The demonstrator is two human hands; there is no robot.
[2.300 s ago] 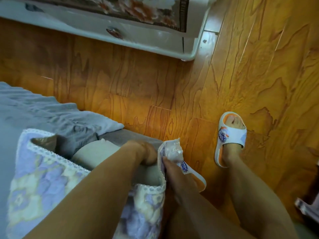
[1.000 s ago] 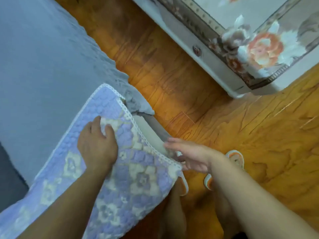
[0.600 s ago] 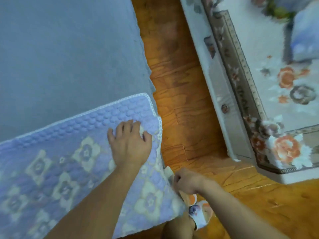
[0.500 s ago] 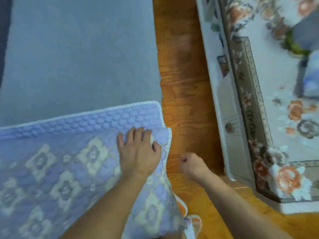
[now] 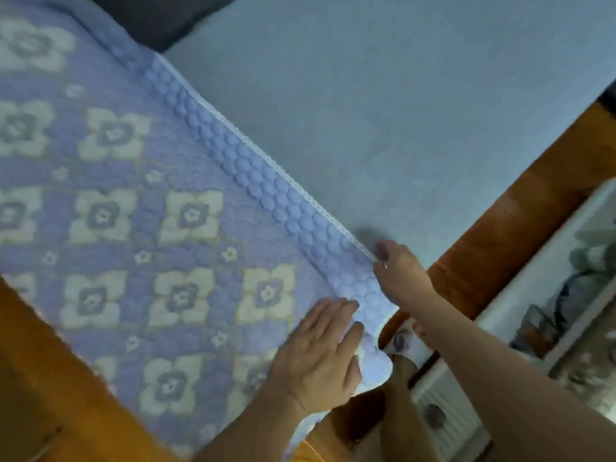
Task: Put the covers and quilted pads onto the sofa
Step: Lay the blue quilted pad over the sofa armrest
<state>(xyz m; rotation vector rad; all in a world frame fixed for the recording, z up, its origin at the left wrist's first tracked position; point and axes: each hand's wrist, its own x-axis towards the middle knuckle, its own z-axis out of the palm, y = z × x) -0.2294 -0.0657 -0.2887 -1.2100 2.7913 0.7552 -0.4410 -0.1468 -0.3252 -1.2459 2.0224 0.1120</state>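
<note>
A lavender quilted pad (image 5: 150,228) with cream flower squares and a white lace edge lies across the sofa seat. Beside it the seat shows its plain grey-blue cover (image 5: 383,111). My left hand (image 5: 320,358) rests flat, fingers spread, on the pad's near corner, which hangs over the seat's front edge. My right hand (image 5: 398,271) pinches the pad's lace edge close to that corner. A dark strip of the sofa (image 5: 150,18) shows at the top, beyond the pad.
An orange wooden floor (image 5: 520,208) runs between the sofa and a white low table (image 5: 540,295) with a floral top at the right. My slippered foot (image 5: 408,345) stands below the pad's corner. More wood floor (image 5: 50,395) shows at the lower left.
The view has swung left along the sofa. My right hand rose from beside the seat and took the pad's lace edge. My left hand stayed pressed on the corner.
</note>
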